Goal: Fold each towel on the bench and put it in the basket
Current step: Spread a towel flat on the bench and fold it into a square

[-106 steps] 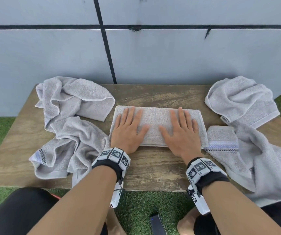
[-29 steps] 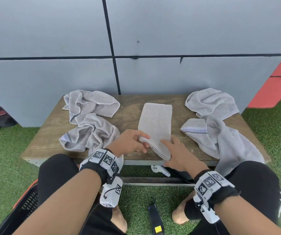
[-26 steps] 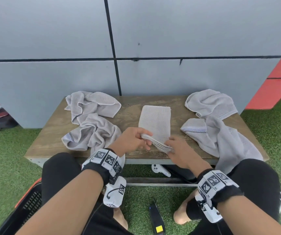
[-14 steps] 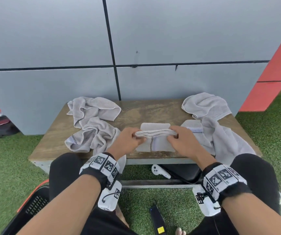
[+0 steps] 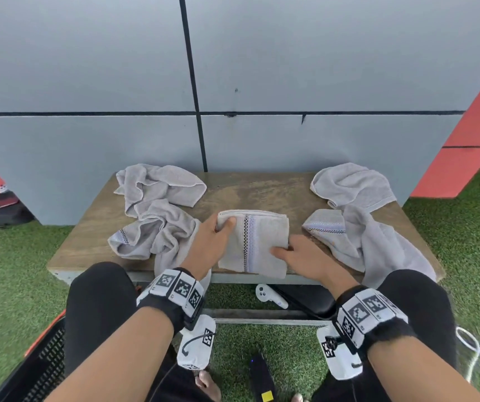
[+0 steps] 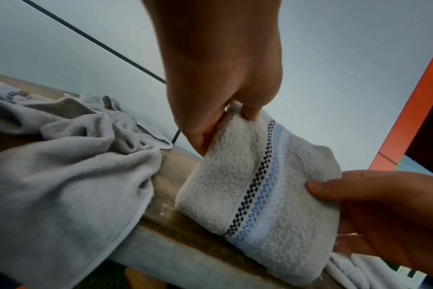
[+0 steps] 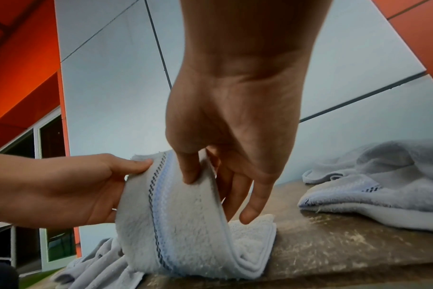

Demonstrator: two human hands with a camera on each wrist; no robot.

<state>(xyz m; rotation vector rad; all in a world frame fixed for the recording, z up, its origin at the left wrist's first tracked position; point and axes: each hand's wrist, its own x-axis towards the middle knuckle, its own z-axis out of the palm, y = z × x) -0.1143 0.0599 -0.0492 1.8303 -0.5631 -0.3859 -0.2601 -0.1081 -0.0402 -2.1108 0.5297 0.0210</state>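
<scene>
Since half a second ago, both hands have doubled the folded towel [image 5: 252,242] over, its checked stripe now running front to back on top. Wooden table [image 5: 262,192] carries it between the hands at the near edge. Crumpled towels [image 5: 157,216] lie just left of the left hand; another heap [image 5: 360,219] lies right of the right hand. Basket [image 5: 41,369] sits low, left of the left forearm. Left hand [image 5: 208,245] pinches the towel's far-left corner; right hand [image 5: 301,256] pinches its right edge.
</scene>
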